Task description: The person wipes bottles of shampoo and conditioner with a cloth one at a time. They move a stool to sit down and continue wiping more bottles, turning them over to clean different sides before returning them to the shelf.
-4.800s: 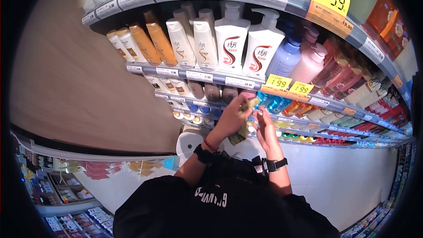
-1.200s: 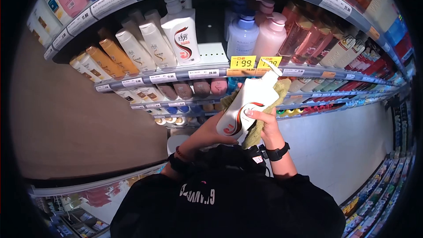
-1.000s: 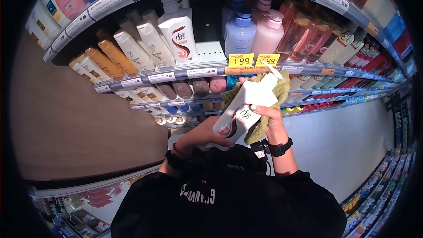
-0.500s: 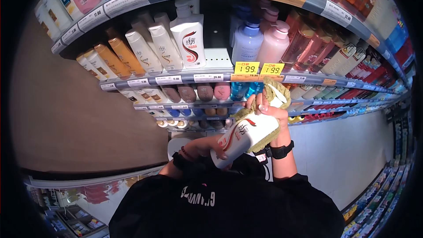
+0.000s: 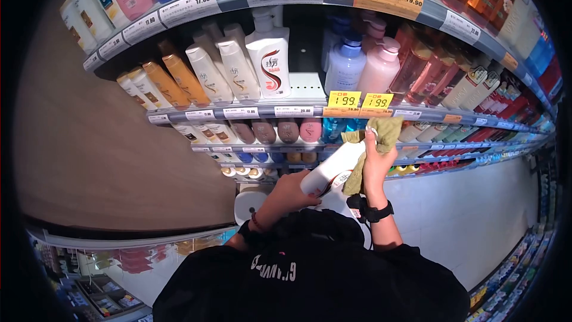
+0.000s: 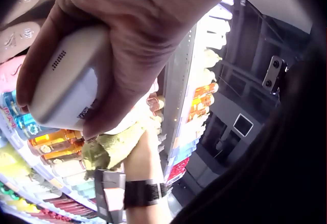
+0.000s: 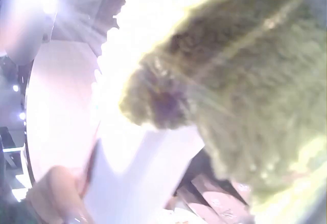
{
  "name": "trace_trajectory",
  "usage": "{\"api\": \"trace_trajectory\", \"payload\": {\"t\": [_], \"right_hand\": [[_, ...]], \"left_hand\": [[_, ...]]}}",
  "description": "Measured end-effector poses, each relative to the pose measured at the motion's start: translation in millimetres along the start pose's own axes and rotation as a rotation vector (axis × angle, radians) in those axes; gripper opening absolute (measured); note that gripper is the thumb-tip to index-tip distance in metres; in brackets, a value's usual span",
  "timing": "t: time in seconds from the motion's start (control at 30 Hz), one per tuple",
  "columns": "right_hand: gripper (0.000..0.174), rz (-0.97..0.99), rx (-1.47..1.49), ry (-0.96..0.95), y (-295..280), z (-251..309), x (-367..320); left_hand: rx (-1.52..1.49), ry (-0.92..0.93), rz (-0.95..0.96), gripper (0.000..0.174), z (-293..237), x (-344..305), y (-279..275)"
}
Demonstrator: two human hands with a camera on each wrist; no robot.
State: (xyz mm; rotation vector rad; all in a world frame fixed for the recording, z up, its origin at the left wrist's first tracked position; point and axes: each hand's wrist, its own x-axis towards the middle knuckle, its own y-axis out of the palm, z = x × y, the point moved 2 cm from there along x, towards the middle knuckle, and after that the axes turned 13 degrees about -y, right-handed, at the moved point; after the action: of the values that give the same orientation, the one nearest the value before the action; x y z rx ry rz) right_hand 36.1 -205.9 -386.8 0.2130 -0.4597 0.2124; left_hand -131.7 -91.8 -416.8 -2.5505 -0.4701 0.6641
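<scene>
The lower end of a white bottle point(image 5: 331, 170) is gripped by the left hand point(image 5: 291, 193), whose fingers and thumb are closed round opposite sides of the base. A green cloth point(image 5: 390, 130) is clasped in the right hand point(image 5: 379, 164) at the upper end of the bottle, with the thumb laid over it; the other fingers are partly hidden. The bottle is held tilted between both hands, its top covered by the cloth, its label turned partly away. A red bracelet point(image 5: 255, 222) is worn on the left wrist, to the left of the bottle, and a black strap point(image 5: 379, 212) on the right wrist, to its right.

Beyond the bottle, shelves point(image 5: 238, 113) are filled with toiletries. A white pump bottle point(image 5: 269, 65) is stood there, beyond it and to its left; a blue pump bottle point(image 5: 344, 70) and a pink pump bottle point(image 5: 380, 73) are set beyond it and slightly rightward, above yellow price tags point(image 5: 344, 100). Well to the left of the bottle, a brown panel point(image 5: 119, 167) is seen; to its right, pale floor point(image 5: 465, 209).
</scene>
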Motion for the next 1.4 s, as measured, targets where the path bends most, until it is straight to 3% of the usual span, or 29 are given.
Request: {"api": "trace_trajectory", "payload": {"t": [0.07, 0.1, 0.2, 0.3, 0.4, 0.53, 0.63, 0.73, 0.77, 0.83, 0.9, 1.0, 1.1, 1.2, 1.23, 1.4], "right_hand": [[0.029, 0.061, -0.089, -0.033, 1, -1, -1], [0.033, 0.137, -0.064, 0.017, 1, -1, 0], [0.035, 0.156, 0.033, -0.127, 17, 2, -6], [0.050, 0.186, 0.203, 0.019, 42, 13, -29], [0.050, 0.235, 0.327, 0.231, 51, 20, -49], [0.050, 0.404, 0.501, 0.465, 46, 16, -45], [0.051, 0.499, 0.520, 0.447, 37, 11, -41], [0.050, 0.717, 0.335, 0.252, 34, 21, -37], [0.050, 0.753, 0.199, 0.275, 35, 29, -36], [0.054, 0.870, 0.065, 0.090, 34, 20, -40], [0.062, 0.963, 0.002, -0.056, 32, 1, -51], [0.058, 0.972, 0.136, 0.076, 38, 1, -55], [0.050, 0.940, -0.001, -0.172, 40, 16, -46], [0.044, 0.717, -0.242, -0.191, 33, 30, -33], [0.043, 0.673, -0.278, -0.153, 27, 28, -31], [0.035, 0.450, -0.270, 0.081, -34, 2, -27]], "left_hand": [[0.039, -0.002, 0.005, 0.057, -2, -4, -3], [-0.053, -0.046, 0.066, 0.055, -4, -4, -5], [-0.330, -0.124, 0.201, 0.049, -12, -6, -10], [-0.623, -0.061, 0.210, 0.038, -29, -7, -12], [-0.556, -0.029, 0.082, 0.038, -31, -2, -22], [-0.451, -0.047, 0.137, 0.036, -25, -3, -27], [-0.175, -0.212, 0.351, 0.056, -23, -4, -36], [-0.174, 0.153, -0.210, 0.065, -21, -7, -42], [-0.359, 0.189, -0.212, 0.065, -24, -7, -43], [-0.724, 0.256, -0.213, 0.067, -47, -15, -51], [-0.811, 0.246, -0.252, 0.057, -69, -21, -55], [-0.930, 0.240, -0.364, 0.030, -83, -13, -55], [-0.873, 0.322, -0.519, 0.009, -92, -6, -54], [-0.922, 0.559, -0.571, 0.008, -114, -7, -62], [-0.865, 0.527, -0.596, 0.007, -122, -7, -68], [-0.656, 0.921, -0.741, 0.006, -148, 8, -98]]}}
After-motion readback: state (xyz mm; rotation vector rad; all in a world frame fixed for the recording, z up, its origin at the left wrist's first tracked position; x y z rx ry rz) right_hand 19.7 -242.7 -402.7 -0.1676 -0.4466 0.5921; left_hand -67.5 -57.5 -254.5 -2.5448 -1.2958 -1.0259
